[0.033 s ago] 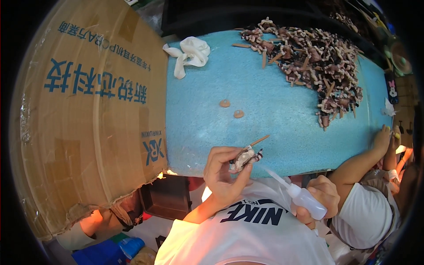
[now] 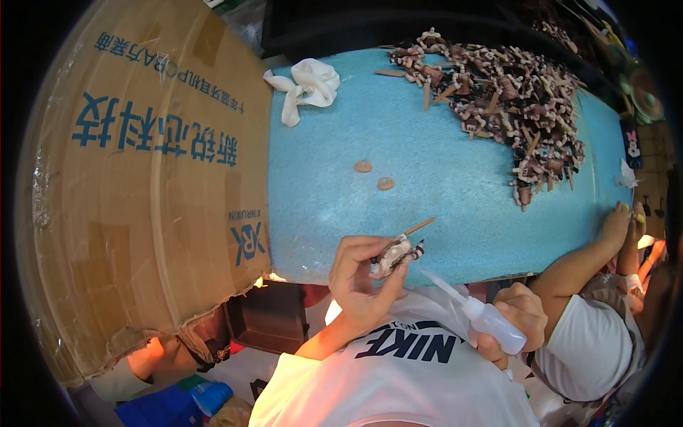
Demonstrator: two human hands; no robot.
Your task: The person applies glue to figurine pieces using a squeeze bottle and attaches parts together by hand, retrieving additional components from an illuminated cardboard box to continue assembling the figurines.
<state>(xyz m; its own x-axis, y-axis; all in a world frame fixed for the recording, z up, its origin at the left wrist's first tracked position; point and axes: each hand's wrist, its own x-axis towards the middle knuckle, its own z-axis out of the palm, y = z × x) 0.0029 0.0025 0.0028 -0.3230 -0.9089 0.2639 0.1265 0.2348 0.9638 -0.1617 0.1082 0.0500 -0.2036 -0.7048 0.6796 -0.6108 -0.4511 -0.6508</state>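
My left hand (image 2: 361, 281) pinches a small painted figurine (image 2: 393, 255) above the near edge of the table. A thin brown stick (image 2: 420, 226) juts out of the figurine toward the upper right. Closed round a translucent white squeeze bottle (image 2: 500, 328) is my right hand (image 2: 523, 310). The bottle's long thin nozzle (image 2: 442, 285) points up and left, its tip a short way from the figurine and not touching it. Farther up the table lie two small tan round pieces (image 2: 363, 166), out of reach of both hands' fingers.
A light-blue table covering (image 2: 320, 206) spreads ahead. Many similar figurines with sticks form a heap (image 2: 509, 96) at the far right. A crumpled white cloth (image 2: 313, 82) lies far left. A large cardboard box (image 2: 156, 192) borders the left side; a co-worker's arm (image 2: 580, 267) rests at right.
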